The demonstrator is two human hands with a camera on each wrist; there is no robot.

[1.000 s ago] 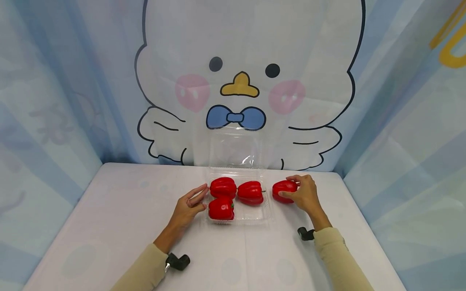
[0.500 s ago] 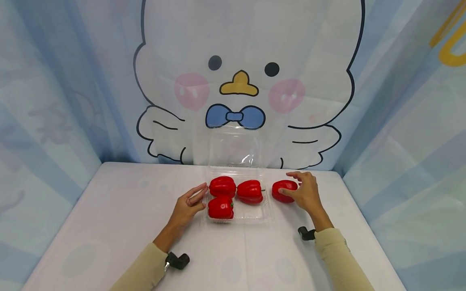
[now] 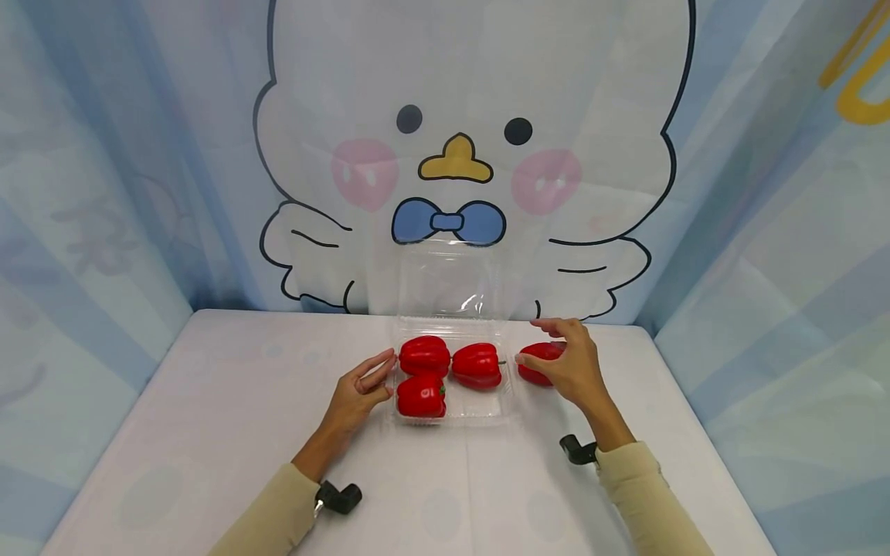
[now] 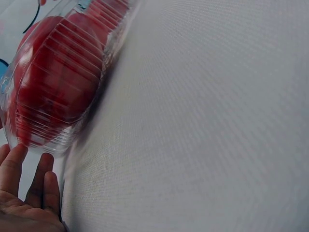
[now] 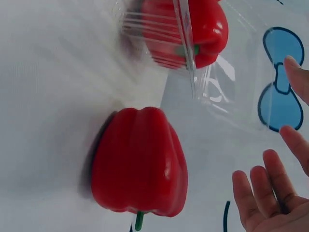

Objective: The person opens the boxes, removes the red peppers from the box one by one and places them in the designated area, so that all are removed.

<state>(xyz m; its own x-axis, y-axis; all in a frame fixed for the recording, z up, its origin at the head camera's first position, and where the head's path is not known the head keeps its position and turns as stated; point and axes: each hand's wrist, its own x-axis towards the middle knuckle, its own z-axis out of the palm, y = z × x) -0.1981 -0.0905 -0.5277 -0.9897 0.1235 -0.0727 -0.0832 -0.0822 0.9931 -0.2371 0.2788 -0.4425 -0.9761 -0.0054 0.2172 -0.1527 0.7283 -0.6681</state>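
Note:
A clear plastic clamshell container [image 3: 480, 408] stands on the table with its lid raised. Inside are three red bell peppers: one at back left [image 3: 424, 355], one at front left [image 3: 421, 397] and one at right [image 3: 477, 366]. My left hand [image 3: 354, 398] has its fingertips at the container's left wall, fingers nearly straight. A fourth red bell pepper [image 5: 140, 164] lies on the table just right of the container, its green stem pointing away from the box. Over that pepper hovers my right hand [image 3: 575, 364], thumb and fingers spread; the right wrist view shows them apart from it.
The transparent lid [image 3: 448, 282] leans up at the back, in front of a curtain [image 3: 452, 93] printed with a cartoon bird. Beneath everything is a white cloth-covered table [image 3: 243, 401]. Patterned fabric walls [image 3: 786, 324] enclose both sides.
My right hand has shifted slightly up and left over the loose pepper, its fingers lifting off it. The left hand and the container have stayed put.

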